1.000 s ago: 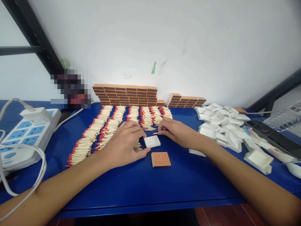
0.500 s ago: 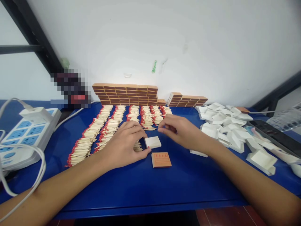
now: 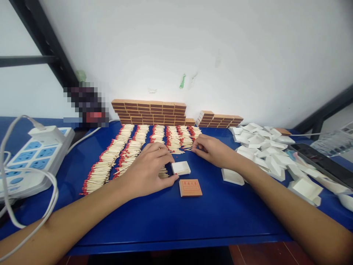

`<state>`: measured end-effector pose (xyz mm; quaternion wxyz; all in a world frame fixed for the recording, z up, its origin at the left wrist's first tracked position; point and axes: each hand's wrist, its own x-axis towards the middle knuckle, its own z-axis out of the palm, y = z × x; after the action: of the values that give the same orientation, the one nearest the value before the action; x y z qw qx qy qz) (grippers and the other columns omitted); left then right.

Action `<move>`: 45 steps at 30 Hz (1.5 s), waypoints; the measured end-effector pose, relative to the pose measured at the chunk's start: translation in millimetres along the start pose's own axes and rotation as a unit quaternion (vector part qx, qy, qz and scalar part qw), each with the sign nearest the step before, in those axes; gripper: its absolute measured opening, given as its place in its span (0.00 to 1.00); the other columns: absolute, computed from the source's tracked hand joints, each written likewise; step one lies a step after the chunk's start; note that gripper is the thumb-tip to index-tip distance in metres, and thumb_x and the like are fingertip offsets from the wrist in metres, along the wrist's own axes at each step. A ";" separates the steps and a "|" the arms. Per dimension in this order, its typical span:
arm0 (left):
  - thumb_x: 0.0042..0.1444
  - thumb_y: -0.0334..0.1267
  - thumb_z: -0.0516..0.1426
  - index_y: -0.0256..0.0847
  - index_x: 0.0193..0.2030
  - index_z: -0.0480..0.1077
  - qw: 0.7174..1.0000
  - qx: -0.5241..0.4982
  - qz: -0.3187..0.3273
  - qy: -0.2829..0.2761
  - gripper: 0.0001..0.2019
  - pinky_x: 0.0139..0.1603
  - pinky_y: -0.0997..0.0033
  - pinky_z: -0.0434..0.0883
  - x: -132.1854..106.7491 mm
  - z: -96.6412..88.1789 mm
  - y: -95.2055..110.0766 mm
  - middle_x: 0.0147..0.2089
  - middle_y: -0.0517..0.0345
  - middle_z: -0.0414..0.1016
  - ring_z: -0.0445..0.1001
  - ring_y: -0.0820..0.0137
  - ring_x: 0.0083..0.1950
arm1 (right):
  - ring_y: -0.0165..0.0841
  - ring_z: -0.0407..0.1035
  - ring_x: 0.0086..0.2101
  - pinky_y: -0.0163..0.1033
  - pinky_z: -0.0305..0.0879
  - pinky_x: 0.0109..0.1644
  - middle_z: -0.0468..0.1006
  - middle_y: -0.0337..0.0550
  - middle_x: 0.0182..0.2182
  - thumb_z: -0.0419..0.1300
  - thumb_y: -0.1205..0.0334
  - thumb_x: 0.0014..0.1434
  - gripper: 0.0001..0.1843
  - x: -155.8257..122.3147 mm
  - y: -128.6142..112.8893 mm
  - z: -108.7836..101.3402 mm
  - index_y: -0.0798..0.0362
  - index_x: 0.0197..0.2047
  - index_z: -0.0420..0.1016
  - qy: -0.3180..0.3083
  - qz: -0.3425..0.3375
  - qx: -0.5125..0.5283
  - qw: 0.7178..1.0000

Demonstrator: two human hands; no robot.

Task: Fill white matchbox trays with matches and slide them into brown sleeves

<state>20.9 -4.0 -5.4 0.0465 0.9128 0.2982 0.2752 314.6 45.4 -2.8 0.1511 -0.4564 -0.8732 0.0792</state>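
Observation:
My left hand [image 3: 154, 165] curves around the left end of a small white matchbox tray [image 3: 180, 166], gripping it between thumb and index finger. Inside the tray, a few matches [image 3: 182, 172] lie along the near side. To the right, my right hand [image 3: 211, 149] is closed in a pinch on a match [image 3: 188, 149], whose pale stick pokes out left of the fingertips. This hand is beside the near ends of the match rows [image 3: 173, 140]. Just in front of the tray lies an orange matchbox cover [image 3: 191, 187] with red print. My left hand hides part of the matches behind it.
Matchboxes [image 3: 151, 112] are stacked along the wall, with a lower stack [image 3: 220, 119] to their right. Many white trays [image 3: 259, 141] are heaped at right, near a dark phone [image 3: 320, 162]. A power strip [image 3: 35, 158] with looping white cables stands at left on the blue table [image 3: 165, 224].
My right hand has shifted slightly right, and a match now shows at its fingertips. A match now lies along the tray's near side. My left hand stays at the tray; the view has moved slightly.

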 end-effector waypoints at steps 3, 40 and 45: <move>0.62 0.45 0.67 0.42 0.46 0.78 1.000 -0.002 -0.001 0.001 0.11 0.63 0.47 0.71 0.5 0.0 0.1 0.47 0.52 0.83 0.75 0.54 0.57 | 0.37 0.68 0.36 0.41 0.62 0.40 0.74 0.46 0.37 0.58 0.60 0.71 0.07 -0.6 0.6 -1.2 0.51 0.40 0.74 -0.010 -0.002 0.009 1.000; 0.62 0.43 0.68 0.43 0.46 0.78 1.000 -0.003 -0.008 0.006 0.10 0.63 0.46 0.71 0.7 -0.3 0.6 0.49 0.51 0.84 0.75 0.53 0.60 | 0.37 0.69 0.35 0.41 0.63 0.40 0.75 0.45 0.37 0.60 0.60 0.70 0.07 1.2 -3.7 3.9 0.51 0.43 0.78 0.048 0.000 0.020 0.999; 0.62 0.44 0.68 0.43 0.46 0.78 1.000 -0.001 -0.008 0.009 0.10 0.64 0.45 0.71 -0.5 -0.7 0.6 0.48 0.52 0.83 0.74 0.53 0.59 | 0.37 0.68 0.36 0.41 0.63 0.40 0.74 0.45 0.36 0.58 0.60 0.70 0.07 2.0 -0.5 4.0 0.51 0.40 0.76 0.027 -0.004 0.017 0.999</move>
<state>20.5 -4.8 -4.9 0.0471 0.9079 0.3052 0.2833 311.8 46.7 -6.0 0.1824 -0.4518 -0.8695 0.0814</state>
